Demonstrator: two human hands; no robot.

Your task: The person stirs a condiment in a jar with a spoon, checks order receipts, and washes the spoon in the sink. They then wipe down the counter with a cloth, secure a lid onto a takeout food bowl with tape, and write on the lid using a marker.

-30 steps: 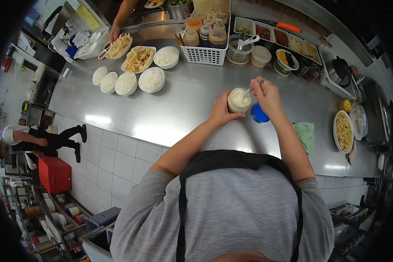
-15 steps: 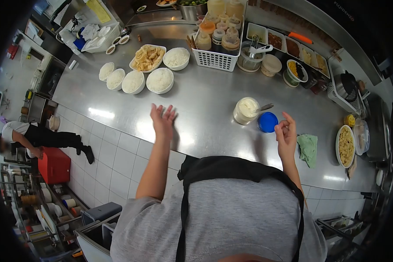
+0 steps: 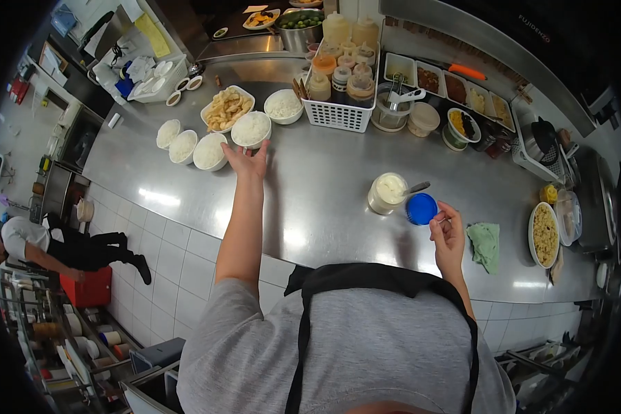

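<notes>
My left hand (image 3: 246, 162) reaches forward to a white bowl of rice (image 3: 251, 130), its fingers and thumb around the bowl's near side. The bowl sits close against a dish of golden fried pieces (image 3: 229, 108). More rice bowls flank it, one right beside my fingers (image 3: 210, 152). My right hand (image 3: 449, 233) is at the edge of a round blue lid (image 3: 421, 208), fingers loosely curled and thumb apart; whether it touches the lid is unclear. Left of the lid stands an open jar of white creamy spread (image 3: 388, 193) with a utensil handle (image 3: 417, 188) leaning out.
A white basket of squeeze bottles (image 3: 338, 116) stands at the back, beside tubs and ingredient trays (image 3: 455, 86). On the right lie a green cloth (image 3: 484, 246) and an oval dish of yellowish food (image 3: 545, 234). Another person (image 3: 55, 241) bends over a red box at far left.
My left hand has moved forward from the bare counter to the rice bowl, which has shifted away toward the fried pieces. My right hand stays by the lid, its fingers more curled.
</notes>
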